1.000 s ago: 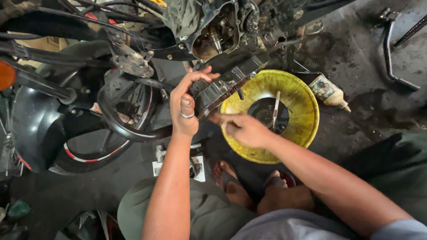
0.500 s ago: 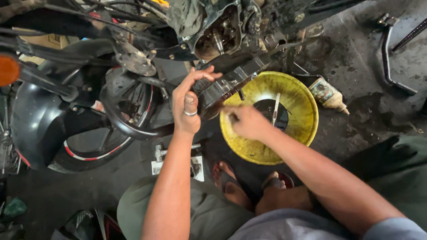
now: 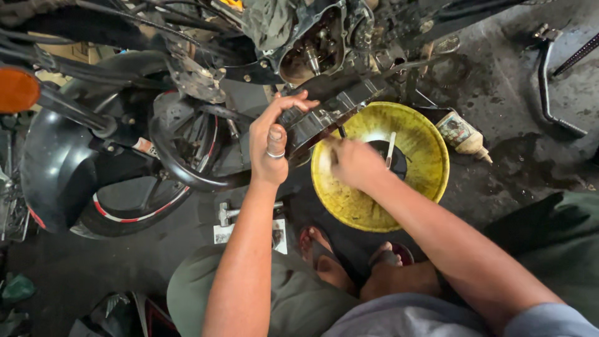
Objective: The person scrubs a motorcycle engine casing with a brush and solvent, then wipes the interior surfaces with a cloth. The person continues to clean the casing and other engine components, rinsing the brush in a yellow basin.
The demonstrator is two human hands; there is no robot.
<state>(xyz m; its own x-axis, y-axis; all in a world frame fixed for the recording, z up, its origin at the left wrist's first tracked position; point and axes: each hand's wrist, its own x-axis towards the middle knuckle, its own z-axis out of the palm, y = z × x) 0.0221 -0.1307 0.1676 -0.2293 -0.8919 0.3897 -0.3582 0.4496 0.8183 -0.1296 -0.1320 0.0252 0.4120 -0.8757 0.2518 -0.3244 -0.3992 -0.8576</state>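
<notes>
Left hand (image 3: 271, 146) grips black cover (image 3: 324, 118) below engine (image 3: 312, 50); right hand (image 3: 352, 162), blurred, grip unclear, over yellow basin (image 3: 418, 187); bottle (image 3: 462, 134), wheel (image 3: 131, 206) nearby

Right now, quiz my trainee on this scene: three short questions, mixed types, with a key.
1. True or false: the left hand grips the dark engine cover.
2. What sits under the right hand? A) yellow pan B) red bucket C) blue crate
3. Which finger of the left hand wears a ring?

Key: 1 true; 2 A; 3 thumb.
</notes>
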